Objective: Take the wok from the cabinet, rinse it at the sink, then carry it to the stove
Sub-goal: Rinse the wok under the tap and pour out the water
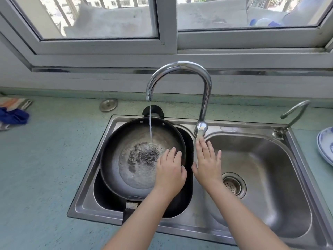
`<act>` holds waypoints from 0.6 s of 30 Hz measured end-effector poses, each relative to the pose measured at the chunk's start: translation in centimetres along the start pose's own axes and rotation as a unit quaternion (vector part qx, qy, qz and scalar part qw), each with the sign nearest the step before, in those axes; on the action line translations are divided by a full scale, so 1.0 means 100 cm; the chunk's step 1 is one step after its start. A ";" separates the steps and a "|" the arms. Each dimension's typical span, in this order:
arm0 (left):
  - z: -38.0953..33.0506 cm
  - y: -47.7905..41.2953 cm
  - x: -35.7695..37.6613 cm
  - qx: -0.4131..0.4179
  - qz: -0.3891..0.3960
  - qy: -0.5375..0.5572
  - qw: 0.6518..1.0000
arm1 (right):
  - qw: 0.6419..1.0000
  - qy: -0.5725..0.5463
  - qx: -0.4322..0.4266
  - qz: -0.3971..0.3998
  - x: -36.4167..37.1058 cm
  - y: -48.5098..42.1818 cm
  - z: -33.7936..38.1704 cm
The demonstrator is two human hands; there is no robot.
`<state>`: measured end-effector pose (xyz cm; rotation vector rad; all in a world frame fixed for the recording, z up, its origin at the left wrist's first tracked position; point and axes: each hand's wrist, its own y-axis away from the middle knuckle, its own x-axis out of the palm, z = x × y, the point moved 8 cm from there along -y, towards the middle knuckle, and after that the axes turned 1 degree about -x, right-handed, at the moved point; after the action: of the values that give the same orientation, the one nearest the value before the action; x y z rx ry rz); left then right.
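Wok (126,170): sat tilted in the left basin of the sink (288,186), centre-left of the frame, dark, with a scorched patch in the bowl.
Water: fell in a thin stream (150,123) from the tall faucet (180,66) into the upper middle of the wok and pooled over the scorched patch.
Left hand (170,170): lay flat, fingers spread, over the wok's right rim; gripped nothing.
Right hand (207,159): lay flat with fingers spread, fingertips touching the faucet's lever just right of centre; closed on nothing.
Step, as judged: rinsing under way, carry to the stove not yet begun.
Handling, as judged: rigid metal, probably heavy, heavier with water inside; wet surfaces likely slippery.
Hold points: stub handle (130,206) at the near rim, lower centre; small loop handle (153,110) at the far rim, upper centre, beside the stream. Best taken by both, after tipping out the water.
Risk, as judged: slip from wet fingers, slosh if lifted full.
Elsewhere: cloths (14,112) at the left edge, a blue-patterned plate (324,147) at the right edge, both on the green counter (45,168).
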<state>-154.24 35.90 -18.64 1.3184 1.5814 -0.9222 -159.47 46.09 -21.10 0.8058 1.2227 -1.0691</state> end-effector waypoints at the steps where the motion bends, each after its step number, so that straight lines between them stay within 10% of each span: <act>1: 0.002 0.003 -0.002 -0.001 -0.007 0.001 1.000 | 1.000 -0.004 0.003 0.014 0.004 0.001 0.000; 18: 0.075 0.090 -0.021 -0.052 -0.025 0.087 0.995 | 0.968 -0.242 0.073 0.009 0.010 0.068 0.052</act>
<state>-144.03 29.81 -19.52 1.3201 1.7781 -0.7620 -151.35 43.34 -21.47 0.6146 0.7292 -1.2603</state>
